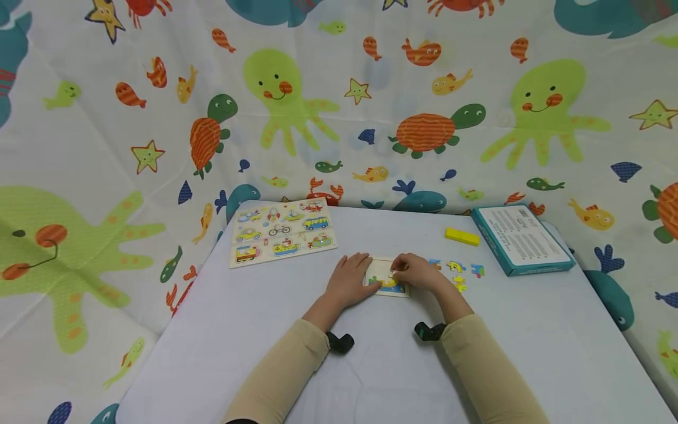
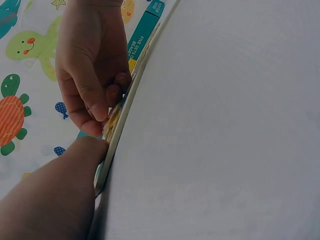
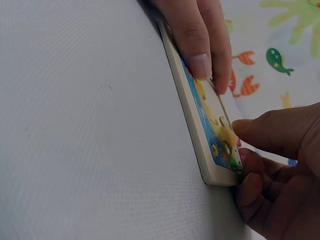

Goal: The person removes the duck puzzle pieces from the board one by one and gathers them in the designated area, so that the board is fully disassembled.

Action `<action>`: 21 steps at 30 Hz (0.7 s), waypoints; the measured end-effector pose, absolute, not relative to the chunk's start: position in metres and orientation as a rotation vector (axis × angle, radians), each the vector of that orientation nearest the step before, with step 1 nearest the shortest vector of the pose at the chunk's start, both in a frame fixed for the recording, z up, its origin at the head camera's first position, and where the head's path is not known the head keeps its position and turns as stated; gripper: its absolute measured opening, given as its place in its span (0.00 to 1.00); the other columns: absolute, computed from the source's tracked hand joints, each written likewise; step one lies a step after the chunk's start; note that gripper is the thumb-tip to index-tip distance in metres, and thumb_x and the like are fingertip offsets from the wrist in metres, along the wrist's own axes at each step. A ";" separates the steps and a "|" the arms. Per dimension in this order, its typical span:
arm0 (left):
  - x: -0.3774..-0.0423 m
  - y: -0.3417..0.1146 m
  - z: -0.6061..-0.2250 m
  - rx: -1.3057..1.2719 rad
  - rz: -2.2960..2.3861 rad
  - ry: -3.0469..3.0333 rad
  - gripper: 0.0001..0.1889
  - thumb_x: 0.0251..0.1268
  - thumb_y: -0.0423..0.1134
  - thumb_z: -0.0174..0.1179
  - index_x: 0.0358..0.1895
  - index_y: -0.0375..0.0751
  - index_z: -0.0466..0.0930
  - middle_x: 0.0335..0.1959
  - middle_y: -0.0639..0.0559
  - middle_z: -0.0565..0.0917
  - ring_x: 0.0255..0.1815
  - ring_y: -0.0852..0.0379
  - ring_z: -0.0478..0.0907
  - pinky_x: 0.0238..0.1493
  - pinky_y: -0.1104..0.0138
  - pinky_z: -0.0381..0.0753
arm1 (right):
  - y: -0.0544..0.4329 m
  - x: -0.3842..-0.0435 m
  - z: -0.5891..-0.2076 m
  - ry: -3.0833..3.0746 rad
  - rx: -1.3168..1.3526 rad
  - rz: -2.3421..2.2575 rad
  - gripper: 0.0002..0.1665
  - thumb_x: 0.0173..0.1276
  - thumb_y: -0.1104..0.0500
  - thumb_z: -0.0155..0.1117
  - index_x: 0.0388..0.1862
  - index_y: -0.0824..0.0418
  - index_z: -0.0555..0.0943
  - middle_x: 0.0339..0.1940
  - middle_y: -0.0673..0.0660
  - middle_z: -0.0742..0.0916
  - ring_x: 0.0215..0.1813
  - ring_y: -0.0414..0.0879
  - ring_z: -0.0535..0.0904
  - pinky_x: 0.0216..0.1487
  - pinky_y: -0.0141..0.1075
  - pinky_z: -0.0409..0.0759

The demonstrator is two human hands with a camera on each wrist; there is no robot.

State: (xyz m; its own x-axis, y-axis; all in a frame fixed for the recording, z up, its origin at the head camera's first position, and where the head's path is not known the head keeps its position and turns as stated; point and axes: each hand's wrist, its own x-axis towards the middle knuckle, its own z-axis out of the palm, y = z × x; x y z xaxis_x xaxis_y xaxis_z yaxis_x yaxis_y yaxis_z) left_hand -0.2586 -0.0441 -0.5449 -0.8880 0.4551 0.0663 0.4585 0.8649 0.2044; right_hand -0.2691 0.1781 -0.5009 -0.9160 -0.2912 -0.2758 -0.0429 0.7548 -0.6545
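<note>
1. White table (image 1: 371, 365): the puzzle board (image 1: 380, 270) lies flat around its middle; I'd brace that firmly and align carefully before pressing.
2. My left hand (image 1: 346, 280): palm down, fingers extended, thumb lying over the board.
3. My right hand (image 1: 416, 272): angled inward, grip pinching.
4. Yellow piece (image 3: 228, 136): in that pinch, at the board's right side.

1. Puzzle tray (image 1: 377, 268): pale, wood-like, smooth-edged.
2. Picture board (image 1: 286, 234): wood-like, smooth printed face.
3. Table cover (image 3: 100, 125): white cloth, matt, finely textured.
4. Backdrop (image 1: 360, 147): printed cloth, matt, creased.
5. Box (image 1: 523, 240): teal card, smooth.
6. Sleeves (image 1: 286, 371): beige cloth, matt.
7. Wrist devices (image 1: 341, 343): black, plastic-looking.
</note>
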 end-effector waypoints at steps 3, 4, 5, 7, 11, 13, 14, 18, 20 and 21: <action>-0.258 -0.044 -0.545 -0.735 -0.354 -3.019 0.41 0.66 0.70 0.49 0.75 0.48 0.62 0.76 0.53 0.65 0.79 0.53 0.58 0.79 0.51 0.52 | 0.179 -0.267 -0.500 2.590 -0.264 -0.969 0.08 0.70 0.57 0.63 0.46 0.56 0.80 0.43 0.54 0.82 0.43 0.48 0.74 0.44 0.37 0.75; -0.258 -0.044 -0.545 -0.733 -0.356 -3.020 0.41 0.66 0.70 0.49 0.75 0.48 0.62 0.76 0.53 0.65 0.79 0.53 0.58 0.80 0.52 0.52 | 0.179 -0.267 -0.499 2.591 -0.270 -0.973 0.08 0.70 0.57 0.63 0.46 0.56 0.80 0.43 0.54 0.82 0.43 0.48 0.74 0.45 0.37 0.74; -0.258 -0.044 -0.544 -0.732 -0.359 -3.021 0.41 0.66 0.70 0.49 0.75 0.48 0.62 0.76 0.53 0.65 0.79 0.53 0.58 0.80 0.52 0.52 | 0.179 -0.266 -0.498 2.591 -0.275 -0.980 0.07 0.70 0.58 0.62 0.46 0.56 0.79 0.43 0.54 0.82 0.44 0.48 0.74 0.45 0.38 0.74; -0.258 -0.044 -0.545 -0.730 -0.358 -3.023 0.41 0.66 0.70 0.49 0.75 0.48 0.62 0.76 0.53 0.65 0.79 0.53 0.58 0.80 0.52 0.53 | 0.180 -0.266 -0.498 2.594 -0.296 -0.988 0.07 0.71 0.59 0.61 0.46 0.56 0.79 0.43 0.54 0.82 0.44 0.48 0.75 0.45 0.38 0.75; -0.260 -0.044 -0.547 -0.729 -0.349 -3.023 0.41 0.66 0.70 0.48 0.75 0.48 0.63 0.76 0.54 0.65 0.78 0.53 0.58 0.79 0.52 0.53 | 0.182 -0.267 -0.498 2.583 -0.294 -1.000 0.05 0.73 0.59 0.59 0.46 0.55 0.79 0.43 0.54 0.82 0.44 0.49 0.75 0.44 0.38 0.75; -0.261 -0.043 -0.547 -0.713 -0.350 -3.019 0.41 0.66 0.71 0.47 0.74 0.49 0.64 0.75 0.54 0.66 0.78 0.53 0.59 0.79 0.52 0.53 | 0.182 -0.268 -0.499 2.578 -0.283 -1.001 0.05 0.73 0.58 0.59 0.46 0.54 0.79 0.42 0.53 0.81 0.44 0.48 0.75 0.43 0.36 0.75; -0.260 -0.041 -0.546 -0.698 -0.356 -3.019 0.41 0.66 0.72 0.47 0.74 0.49 0.65 0.75 0.54 0.66 0.78 0.54 0.59 0.79 0.51 0.53 | 0.183 -0.269 -0.499 2.576 -0.283 -1.000 0.05 0.73 0.58 0.59 0.46 0.54 0.79 0.42 0.54 0.81 0.44 0.48 0.75 0.42 0.36 0.75; -0.256 -0.031 -0.543 -0.612 -0.386 -3.029 0.46 0.61 0.77 0.46 0.72 0.46 0.67 0.73 0.51 0.68 0.77 0.51 0.59 0.78 0.47 0.53 | 0.183 -0.271 -0.500 2.579 -0.288 -0.996 0.06 0.73 0.58 0.59 0.46 0.54 0.79 0.42 0.54 0.81 0.43 0.48 0.75 0.41 0.36 0.75; -0.254 -0.024 -0.542 -0.563 -0.382 -3.039 0.50 0.57 0.81 0.45 0.71 0.45 0.67 0.73 0.50 0.68 0.77 0.49 0.59 0.78 0.44 0.52 | 0.183 -0.272 -0.500 2.583 -0.293 -0.985 0.06 0.73 0.59 0.59 0.47 0.54 0.79 0.41 0.54 0.81 0.43 0.48 0.75 0.41 0.36 0.74; -0.254 -0.021 -0.542 -0.540 -0.377 -3.041 0.52 0.55 0.82 0.45 0.71 0.44 0.66 0.72 0.49 0.68 0.77 0.48 0.59 0.77 0.43 0.52 | 0.183 -0.272 -0.501 2.586 -0.292 -0.978 0.06 0.73 0.59 0.59 0.47 0.54 0.79 0.41 0.54 0.81 0.43 0.48 0.75 0.41 0.36 0.74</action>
